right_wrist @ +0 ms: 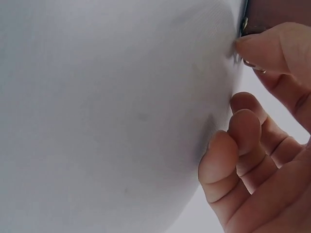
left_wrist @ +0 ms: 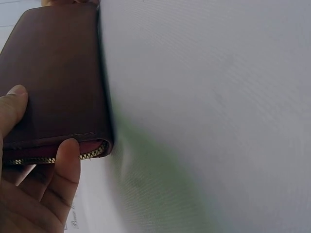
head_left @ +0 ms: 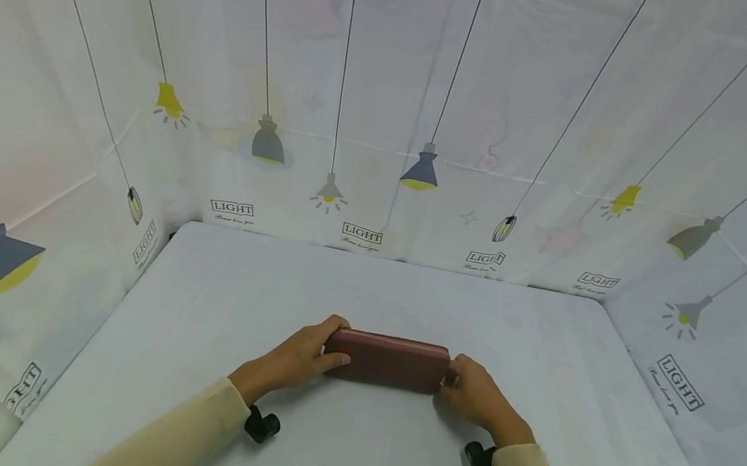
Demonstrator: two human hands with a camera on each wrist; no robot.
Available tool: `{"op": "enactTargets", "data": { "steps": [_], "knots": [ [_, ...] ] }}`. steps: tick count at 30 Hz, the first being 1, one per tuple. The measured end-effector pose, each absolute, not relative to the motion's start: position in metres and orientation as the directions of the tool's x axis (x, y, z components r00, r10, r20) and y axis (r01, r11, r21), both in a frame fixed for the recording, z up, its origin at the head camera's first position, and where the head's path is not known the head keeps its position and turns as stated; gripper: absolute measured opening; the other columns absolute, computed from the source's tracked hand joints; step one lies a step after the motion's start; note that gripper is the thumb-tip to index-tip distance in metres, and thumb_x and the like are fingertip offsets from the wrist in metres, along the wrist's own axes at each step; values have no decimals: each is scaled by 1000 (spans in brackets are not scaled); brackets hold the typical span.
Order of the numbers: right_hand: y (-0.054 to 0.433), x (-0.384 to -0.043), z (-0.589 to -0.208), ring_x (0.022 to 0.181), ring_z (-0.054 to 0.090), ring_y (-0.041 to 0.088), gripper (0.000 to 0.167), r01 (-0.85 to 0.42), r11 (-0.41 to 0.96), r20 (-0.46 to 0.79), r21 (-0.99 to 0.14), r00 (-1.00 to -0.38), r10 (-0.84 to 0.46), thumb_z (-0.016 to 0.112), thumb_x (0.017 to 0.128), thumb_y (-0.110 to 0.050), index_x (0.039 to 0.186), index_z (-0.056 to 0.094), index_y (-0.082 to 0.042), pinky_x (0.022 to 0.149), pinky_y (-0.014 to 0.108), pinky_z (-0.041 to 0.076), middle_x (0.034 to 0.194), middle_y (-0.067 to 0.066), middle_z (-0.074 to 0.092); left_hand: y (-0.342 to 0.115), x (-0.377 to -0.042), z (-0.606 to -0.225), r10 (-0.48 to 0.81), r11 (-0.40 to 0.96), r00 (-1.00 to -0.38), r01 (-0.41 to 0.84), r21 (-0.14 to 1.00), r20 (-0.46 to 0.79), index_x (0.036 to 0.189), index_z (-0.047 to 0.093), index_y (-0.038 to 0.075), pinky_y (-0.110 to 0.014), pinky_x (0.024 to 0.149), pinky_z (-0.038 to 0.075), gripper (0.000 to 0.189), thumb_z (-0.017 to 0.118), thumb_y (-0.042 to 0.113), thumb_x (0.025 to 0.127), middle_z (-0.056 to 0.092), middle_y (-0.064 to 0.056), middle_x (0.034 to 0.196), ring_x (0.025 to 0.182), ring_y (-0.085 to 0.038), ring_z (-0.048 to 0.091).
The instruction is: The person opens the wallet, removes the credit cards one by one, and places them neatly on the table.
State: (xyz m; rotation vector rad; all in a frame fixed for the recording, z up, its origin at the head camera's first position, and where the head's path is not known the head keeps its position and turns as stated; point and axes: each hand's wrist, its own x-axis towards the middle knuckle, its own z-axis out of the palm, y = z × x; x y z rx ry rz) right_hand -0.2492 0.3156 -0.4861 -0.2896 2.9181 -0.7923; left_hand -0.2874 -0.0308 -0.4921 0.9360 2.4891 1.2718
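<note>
A dark reddish-brown zip wallet (head_left: 387, 362) stands on its long edge on the white table, its broad face towards me. My left hand (head_left: 295, 354) grips its left end, thumb across the near face. Brass zip teeth (left_wrist: 92, 153) and a strip of red lining show at that end in the left wrist view, with a fingertip against them. At the wallet's right end is my right hand (head_left: 476, 392). Its thumb and forefinger pinch the small metal zip pull (right_wrist: 253, 65), mostly covered by the fingers; the other fingers curl loosely below.
The white-covered table (head_left: 239, 272) reaches back to a hanging cloth (head_left: 376, 74) printed with lamps. More of this cloth hangs on the left and right. A black wrist camera (head_left: 262, 425) sits under the left wrist, another black camera (head_left: 478, 457) under the right.
</note>
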Motion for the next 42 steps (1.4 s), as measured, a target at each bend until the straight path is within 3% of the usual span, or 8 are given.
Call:
{"op": "enactTargets", "data": {
  "steps": [15,19,21,23,26,33,37,42],
  "knots": [
    [318,-243,-486,82,49,14,25,-198,914,-29,-353,-975,-222,86,84,-17,108,78,-15,75,36,47,95,-1,56,-28,-284,-493,619,442,-777,467,766,117,130,49,24,-38,93,51,30,65,27,105,68,8,119,106,-10,61],
    [323,-241,-485,80,49,13,11,-225,910,-29,-350,-968,-250,83,88,-18,98,79,-16,72,33,46,93,-4,56,-28,-283,-491,620,451,-777,468,760,110,130,49,24,-38,93,50,31,65,27,105,68,7,118,104,-11,61],
    [327,-241,-485,78,49,11,4,-245,898,-22,-365,-962,-271,81,91,-18,89,78,-17,70,32,45,89,-7,57,-28,-283,-491,618,458,-778,469,755,109,131,48,24,-37,92,51,32,66,28,105,68,8,118,103,-10,61],
    [330,-242,-484,76,50,11,12,-255,877,-16,-406,-958,-286,77,94,-17,82,76,-19,69,31,46,84,-8,58,-29,-284,-492,612,469,-784,469,749,108,132,48,24,-36,92,51,33,66,30,105,68,9,118,102,-10,62],
    [331,-241,-484,74,52,11,15,-244,837,-16,-491,-957,-288,71,97,-15,84,77,-17,67,30,45,81,-7,61,-30,-284,-493,606,481,-787,474,738,110,133,48,24,-36,91,51,34,65,31,105,68,9,117,102,-9,62],
    [323,-235,-488,68,52,14,23,-38,714,-75,-699,-989,-126,62,97,-9,77,74,-9,58,29,43,73,-1,62,-29,-283,-495,613,481,-780,494,724,125,135,47,22,-37,91,52,35,65,30,105,67,7,118,102,-9,62],
    [317,-233,-489,60,50,14,27,36,661,-86,-750,-995,-44,60,93,-8,68,69,-4,53,27,40,62,1,58,-28,-282,-496,610,503,-784,499,706,119,135,46,23,-36,93,51,37,64,31,105,66,8,119,104,-9,61],
    [316,-233,-490,61,52,14,29,55,635,-79,-771,-997,-9,61,93,-9,66,70,-4,55,27,40,63,3,60,-26,-281,-496,607,517,-784,515,684,131,136,45,21,-36,94,52,37,64,29,105,65,6,120,105,-9,61]
  ]
}}
